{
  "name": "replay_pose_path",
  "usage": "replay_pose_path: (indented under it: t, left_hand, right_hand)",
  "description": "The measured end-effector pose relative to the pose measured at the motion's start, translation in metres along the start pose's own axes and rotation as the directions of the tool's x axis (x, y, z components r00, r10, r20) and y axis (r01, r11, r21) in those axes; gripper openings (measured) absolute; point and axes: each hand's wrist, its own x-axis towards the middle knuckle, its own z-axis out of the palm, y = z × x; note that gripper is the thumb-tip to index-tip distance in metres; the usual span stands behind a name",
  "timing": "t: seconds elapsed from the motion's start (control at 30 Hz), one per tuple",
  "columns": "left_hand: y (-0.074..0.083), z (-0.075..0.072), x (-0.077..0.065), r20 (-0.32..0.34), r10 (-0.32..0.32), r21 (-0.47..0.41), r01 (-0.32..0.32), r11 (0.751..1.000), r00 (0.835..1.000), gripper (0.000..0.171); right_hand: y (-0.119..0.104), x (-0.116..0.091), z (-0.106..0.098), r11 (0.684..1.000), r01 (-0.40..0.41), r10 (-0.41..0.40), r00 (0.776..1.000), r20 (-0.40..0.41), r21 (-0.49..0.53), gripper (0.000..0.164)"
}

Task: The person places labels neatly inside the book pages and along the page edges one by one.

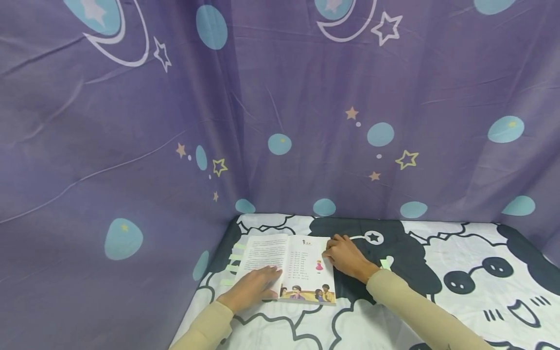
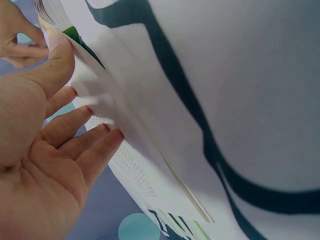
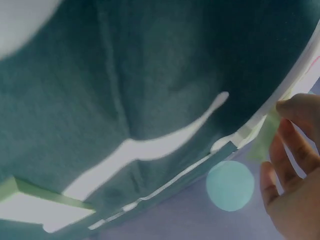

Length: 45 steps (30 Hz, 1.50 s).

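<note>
An open book (image 1: 306, 262) lies on the patterned cloth, with printed text on both pages and cartoon figures along the bottom of the right page. My left hand (image 1: 255, 288) rests on the lower part of the left page, its fingers (image 2: 102, 145) extended over the paper. At the right page's outer edge, my right hand (image 1: 347, 255) pinches a pale green sticky note (image 3: 267, 132) between thumb and fingers. The note touches or nearly touches the page edge; which of these I cannot tell. Several green sticky notes (image 1: 233, 268) stick out from the book's left side.
A small pad of green sticky notes (image 3: 50, 205) lies on the dark part of the cloth, beside the right forearm. The black-and-white cartoon cloth (image 1: 463, 248) covers the surface. Purple curtains (image 1: 306, 97) with moons and stars hang behind and at left.
</note>
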Motion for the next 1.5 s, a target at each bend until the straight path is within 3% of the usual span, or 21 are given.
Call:
replay_pose_path:
  t: [0.23,0.4,0.63,0.77,1.07,1.33,1.5]
  left_hand:
    - [0.0,-0.001,0.0,0.004,-0.005,0.001,0.005,1.0,1.0,0.067]
    - [-0.002,0.0,-0.001,-0.002,0.002,-0.008,-0.002,1.0,1.0,0.067]
    - [-0.002,-0.001,0.001,-0.022,0.013,-0.016,-0.014,1.0,1.0,0.067]
    - [-0.004,0.002,0.003,-0.018,0.014,-0.026,-0.015,1.0,1.0,0.068]
    - [-0.002,0.001,-0.001,-0.014,0.03,-0.005,-0.03,1.0,0.999,0.067]
    - [0.0,-0.002,0.0,-0.001,0.006,-0.022,-0.006,1.0,1.0,0.067]
    - [-0.002,0.002,0.001,0.003,0.004,-0.015,-0.004,1.0,1.0,0.068]
  right_hand:
    - [-0.012,0.001,-0.002,0.987,0.077,-0.058,0.989,0.134,-0.14,0.016]
    - [-0.022,0.002,-0.003,0.949,0.162,-0.104,0.971,0.216,-0.272,0.013]
    - [-0.021,0.006,-0.009,0.895,0.242,-0.162,0.959,0.233,-0.375,0.011]
    - [-0.016,-0.001,-0.013,0.918,0.214,-0.143,0.964,0.225,-0.333,0.017]
    - [-0.003,-0.02,-0.023,0.981,0.144,-0.124,0.98,0.158,-0.127,0.031]
    - [0.016,-0.039,-0.035,0.991,0.123,-0.12,0.991,0.055,-0.05,0.03]
    - [0.026,-0.056,-0.04,0.997,0.074,-0.073,0.997,0.031,-0.038,0.024]
